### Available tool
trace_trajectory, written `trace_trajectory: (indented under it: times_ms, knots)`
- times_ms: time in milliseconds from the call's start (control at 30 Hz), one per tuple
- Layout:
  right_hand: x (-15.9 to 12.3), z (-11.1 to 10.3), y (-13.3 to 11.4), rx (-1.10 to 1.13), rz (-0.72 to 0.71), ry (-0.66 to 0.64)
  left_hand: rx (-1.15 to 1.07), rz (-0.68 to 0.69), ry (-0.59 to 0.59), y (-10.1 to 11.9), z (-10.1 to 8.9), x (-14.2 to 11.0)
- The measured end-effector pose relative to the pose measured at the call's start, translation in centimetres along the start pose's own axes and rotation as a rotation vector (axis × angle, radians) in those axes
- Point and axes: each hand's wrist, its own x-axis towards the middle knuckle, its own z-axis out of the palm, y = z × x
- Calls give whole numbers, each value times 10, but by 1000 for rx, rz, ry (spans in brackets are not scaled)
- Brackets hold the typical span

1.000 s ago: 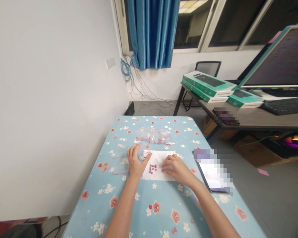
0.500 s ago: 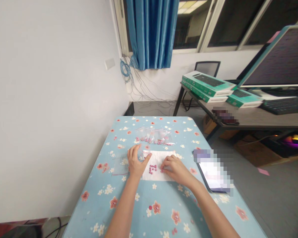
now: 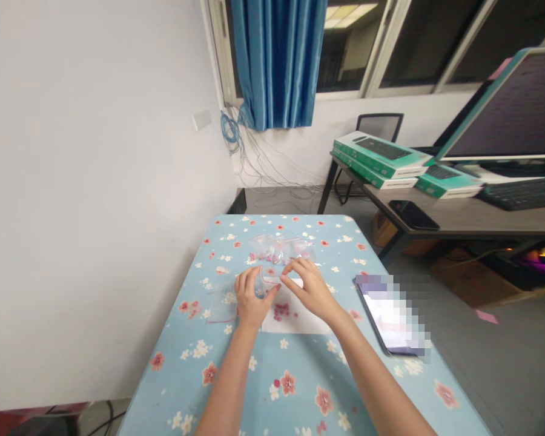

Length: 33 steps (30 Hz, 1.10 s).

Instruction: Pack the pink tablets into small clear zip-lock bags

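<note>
Up at 12 o'clock, a long shiny blue curtain hangs by a big dark window. A white wall fills the side at 9 o'clock. Over at 2 o'clock stands a long grey desk. On it sit a big computer screen with a teal edge, a black keyboard, flat green keyboard boxes and a black phone.

Right in front is a smaller desk with a light blue cloth with flowers. A flat phone or tablet lies near its edge at 3 o'clock, with its screen too blurry to read.

In the middle of the cloth lies a white paper sheet. A little group of round pink pills sits on the paper, between the hands. More pink pills lie inside a see-through plastic bag at 12 o'clock from the paper. A flat see-through bag with a red edge lies at 9 o'clock, just beside the left hand.

The left hand is curled and narrow, and it seems to hold a small see-through bag. The right hand is half open, with its fingertips right by that small bag's top edge. I cannot tell if it is gripping.
</note>
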Motion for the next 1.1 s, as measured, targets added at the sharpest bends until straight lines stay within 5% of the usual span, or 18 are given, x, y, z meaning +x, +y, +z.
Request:
trace_trajectory:
  times_ms: [533,867,1100]
  knots:
    - [11,16,-5,-46,-35,-23,16,19,30,3,1,1]
    - [-3,-1,5,39,-17,84,-4,-39,1,-1,0,0]
    - [-23,-10,23,-26,16,-67,-12,-49,-1,-2,0,-1]
